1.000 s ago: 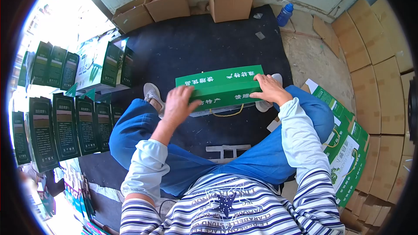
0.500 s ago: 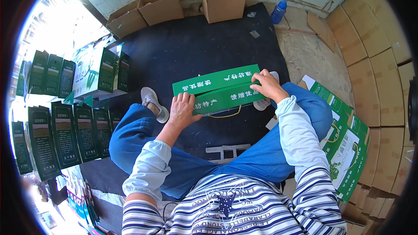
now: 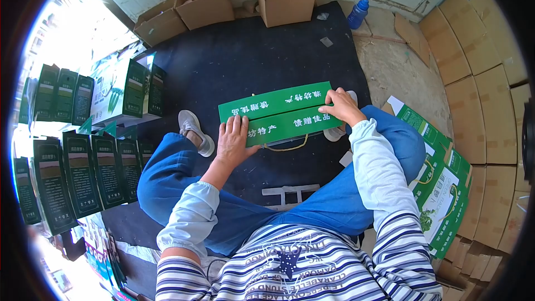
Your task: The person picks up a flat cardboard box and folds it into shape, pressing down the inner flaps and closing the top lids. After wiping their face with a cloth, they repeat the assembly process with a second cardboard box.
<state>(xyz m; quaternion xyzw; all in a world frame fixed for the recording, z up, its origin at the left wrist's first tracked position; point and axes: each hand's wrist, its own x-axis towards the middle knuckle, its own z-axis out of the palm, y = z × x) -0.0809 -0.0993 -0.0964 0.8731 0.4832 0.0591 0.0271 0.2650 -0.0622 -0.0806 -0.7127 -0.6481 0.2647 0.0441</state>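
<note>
Between my knees stands a green gift box (image 3: pixel 290 125), seen from above, with white Chinese lettering on its two long top flaps. The flaps lie nearly level, their edges meeting along a thin dark seam. My left hand (image 3: pixel 233 140) grips the left end of the near flap, fingers on top and thumb along the near side. At the right end, my right hand (image 3: pixel 344 108) holds the box with fingertips bent over the seam. A cord handle (image 3: pixel 288 146) loops out on the near side. The lower part of the box is hidden beneath the flaps.
Green-and-white boxes (image 3: pixel 114 92) and dark green boxes (image 3: pixel 78 175) stand in rows at left. Flat green cartons (image 3: pixel 440 189) lean at right before stacked brown cartons (image 3: pixel 485 111). Open brown cartons (image 3: pixel 287 3) and a blue bottle (image 3: pixel 358 14) stand at the back on black matting (image 3: pixel 251 56).
The gap between the two flaps has narrowed to a thin seam as the near flap came up level with the far one. Both hands keep nearly the same places.
</note>
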